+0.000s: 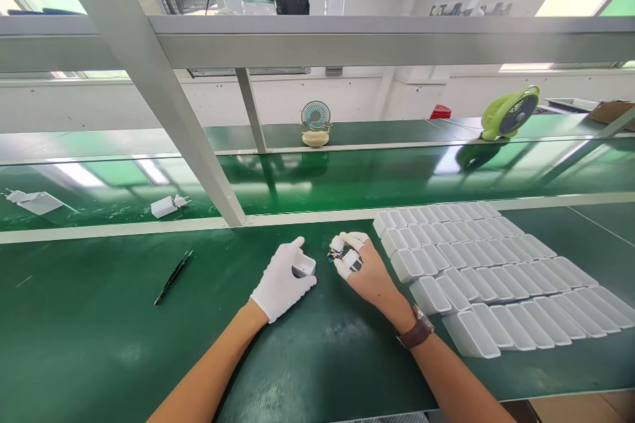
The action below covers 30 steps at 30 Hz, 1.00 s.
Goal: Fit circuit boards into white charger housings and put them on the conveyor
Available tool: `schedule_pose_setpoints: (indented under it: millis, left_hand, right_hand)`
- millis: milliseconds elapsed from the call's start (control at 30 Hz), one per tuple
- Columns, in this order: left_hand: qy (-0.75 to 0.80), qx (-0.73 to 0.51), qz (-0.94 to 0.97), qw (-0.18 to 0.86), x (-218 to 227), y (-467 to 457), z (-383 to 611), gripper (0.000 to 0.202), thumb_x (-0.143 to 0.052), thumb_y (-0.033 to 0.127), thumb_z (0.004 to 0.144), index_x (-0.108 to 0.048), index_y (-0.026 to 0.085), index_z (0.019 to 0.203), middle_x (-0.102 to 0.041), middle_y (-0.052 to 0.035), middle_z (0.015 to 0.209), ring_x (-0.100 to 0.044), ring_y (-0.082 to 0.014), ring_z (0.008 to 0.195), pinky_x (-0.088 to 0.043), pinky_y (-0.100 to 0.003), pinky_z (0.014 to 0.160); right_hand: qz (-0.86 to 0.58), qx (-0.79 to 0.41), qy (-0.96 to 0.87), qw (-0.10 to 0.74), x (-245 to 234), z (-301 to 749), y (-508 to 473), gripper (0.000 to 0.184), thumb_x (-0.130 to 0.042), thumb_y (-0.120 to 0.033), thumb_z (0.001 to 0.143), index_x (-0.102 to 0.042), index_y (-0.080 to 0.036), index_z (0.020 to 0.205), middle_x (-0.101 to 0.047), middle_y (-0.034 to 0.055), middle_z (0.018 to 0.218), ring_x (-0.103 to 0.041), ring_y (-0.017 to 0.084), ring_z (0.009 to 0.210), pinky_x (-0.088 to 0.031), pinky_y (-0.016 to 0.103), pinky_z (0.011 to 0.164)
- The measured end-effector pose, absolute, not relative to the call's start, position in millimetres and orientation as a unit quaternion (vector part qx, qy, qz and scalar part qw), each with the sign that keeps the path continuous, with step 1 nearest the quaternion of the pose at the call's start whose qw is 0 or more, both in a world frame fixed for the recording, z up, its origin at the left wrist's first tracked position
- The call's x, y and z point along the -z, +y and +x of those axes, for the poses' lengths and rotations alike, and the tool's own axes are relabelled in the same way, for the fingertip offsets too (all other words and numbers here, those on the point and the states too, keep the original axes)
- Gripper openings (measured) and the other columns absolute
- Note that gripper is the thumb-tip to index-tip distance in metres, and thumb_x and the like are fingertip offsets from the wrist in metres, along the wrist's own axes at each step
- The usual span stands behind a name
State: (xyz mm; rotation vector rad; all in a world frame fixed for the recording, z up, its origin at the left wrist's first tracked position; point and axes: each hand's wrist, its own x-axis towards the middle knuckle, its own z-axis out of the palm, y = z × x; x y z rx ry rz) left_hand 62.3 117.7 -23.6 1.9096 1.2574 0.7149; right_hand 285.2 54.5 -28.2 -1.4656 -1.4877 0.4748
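My left hand (288,283), in a white glove, is closed around a small white plastic case (304,266) just above the green tabletop. Part of that case is hidden by the palm and fingers. To its right, my right hand (364,268) pinches a small electronic assembly (337,252) between white-covered fingertips. White blocks and tiny coloured parts or wires show on this assembly. A short gap separates it from the case. On the right wrist there is a watch (418,329) with a brown strap.
Rows of white open plastic cases (471,271) cover the table's right side. A black pen (172,277) lies at left. White adapters (169,205) rest beyond the frame rail (307,217). A slanted metal post (163,92) rises at left. Two fans (316,117) stand farther back.
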Motion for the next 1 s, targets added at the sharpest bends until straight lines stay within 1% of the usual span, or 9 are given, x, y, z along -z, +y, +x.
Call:
schedule_pose_setpoints:
  millis: [100, 200, 300, 400, 467, 600, 700, 800, 1000]
  left_hand:
    - [0.525, -0.29, 0.723, 0.342, 25, 120, 63, 0.082, -0.082, 0.04, 0.068, -0.053, 0.027, 0.143, -0.062, -0.0089, 0.12, -0.058, -0.0335, 0.115, -0.042, -0.043, 0.099]
    - [0.505, -0.269, 0.734, 0.366, 22, 120, 59, 0.098, -0.088, 0.047, 0.058, -0.05, 0.026, 0.146, -0.051, -0.0124, 0.143, -0.047, -0.0394, 0.132, -0.038, -0.045, 0.107]
    - [0.479, -0.186, 0.767, 0.385, 14, 120, 52, 0.111, -0.09, 0.047, 0.055, -0.042, 0.023, 0.151, -0.033, -0.0135, 0.159, -0.038, -0.0402, 0.142, -0.036, -0.045, 0.113]
    - [0.452, -0.108, 0.789, 0.402, 2, 122, 45, 0.121, -0.089, 0.041, 0.053, -0.03, 0.022, 0.157, -0.026, -0.0125, 0.163, -0.04, -0.0368, 0.141, -0.041, -0.042, 0.112]
    - [0.433, -0.089, 0.792, 0.421, -2, 123, 44, 0.117, -0.088, 0.036, 0.054, -0.031, 0.023, 0.155, -0.034, -0.0109, 0.158, -0.046, -0.034, 0.137, -0.045, -0.04, 0.108]
    - [0.442, -0.098, 0.796, 0.402, 2, 118, 53, 0.076, -0.083, 0.035, 0.06, -0.056, 0.026, 0.13, -0.061, -0.0047, 0.125, -0.06, -0.0286, 0.114, -0.049, -0.04, 0.097]
    - [0.47, -0.15, 0.793, 0.357, 10, 109, 64, 0.063, -0.08, 0.033, 0.062, -0.059, 0.025, 0.12, -0.062, -0.0031, 0.117, -0.06, -0.026, 0.109, -0.048, -0.039, 0.096]
    - [0.482, -0.191, 0.79, 0.326, 14, 102, 72, 0.057, -0.077, 0.031, 0.065, -0.058, 0.026, 0.119, -0.063, -0.0024, 0.117, -0.06, -0.0244, 0.108, -0.048, -0.037, 0.094]
    - [0.467, -0.222, 0.804, 0.295, 17, 101, 76, 0.057, -0.079, 0.034, 0.068, -0.058, 0.025, 0.12, -0.061, -0.0071, 0.124, -0.061, -0.0259, 0.11, -0.05, -0.038, 0.094]
  right_hand:
    - [-0.598, -0.194, -0.642, 0.438, 31, 287, 54, 0.041, -0.062, -0.019, 0.085, -0.061, -0.027, 0.125, -0.056, 0.0101, 0.125, -0.063, 0.025, 0.108, -0.052, 0.048, 0.102]
    - [-0.598, -0.185, -0.661, 0.414, 33, 288, 54, 0.041, -0.059, -0.018, 0.085, -0.059, -0.023, 0.126, -0.054, 0.0124, 0.129, -0.058, 0.028, 0.119, -0.046, 0.05, 0.109]
    - [-0.598, -0.18, -0.672, 0.398, 32, 288, 54, 0.038, -0.057, -0.017, 0.087, -0.059, -0.023, 0.125, -0.056, 0.0116, 0.132, -0.053, 0.029, 0.127, -0.042, 0.051, 0.112]
    - [-0.599, -0.182, -0.676, 0.388, 30, 289, 53, 0.033, -0.057, -0.017, 0.087, -0.062, -0.025, 0.119, -0.061, 0.0083, 0.124, -0.058, 0.028, 0.119, -0.047, 0.048, 0.107]
    - [-0.603, -0.183, -0.673, 0.388, 31, 290, 53, 0.035, -0.058, -0.017, 0.087, -0.061, -0.025, 0.121, -0.062, 0.0084, 0.122, -0.06, 0.028, 0.116, -0.048, 0.048, 0.105]
    - [-0.617, -0.181, -0.652, 0.402, 31, 288, 51, 0.052, -0.058, -0.021, 0.088, -0.049, -0.024, 0.14, -0.06, 0.0119, 0.129, -0.064, 0.027, 0.113, -0.052, 0.048, 0.103]
    - [-0.6, -0.19, -0.636, 0.446, 23, 282, 43, 0.059, -0.057, -0.023, 0.091, -0.04, -0.026, 0.148, -0.057, 0.0109, 0.136, -0.064, 0.024, 0.119, -0.053, 0.044, 0.105]
    - [-0.543, -0.228, -0.628, 0.509, 15, 274, 29, 0.056, -0.06, -0.022, 0.091, -0.044, -0.027, 0.145, -0.057, 0.0097, 0.137, -0.064, 0.023, 0.12, -0.054, 0.04, 0.105]
    - [-0.507, -0.238, -0.649, 0.515, 24, 267, 12, 0.059, -0.062, -0.019, 0.091, -0.045, -0.03, 0.147, -0.055, 0.0106, 0.142, -0.062, 0.025, 0.124, -0.057, 0.041, 0.103]
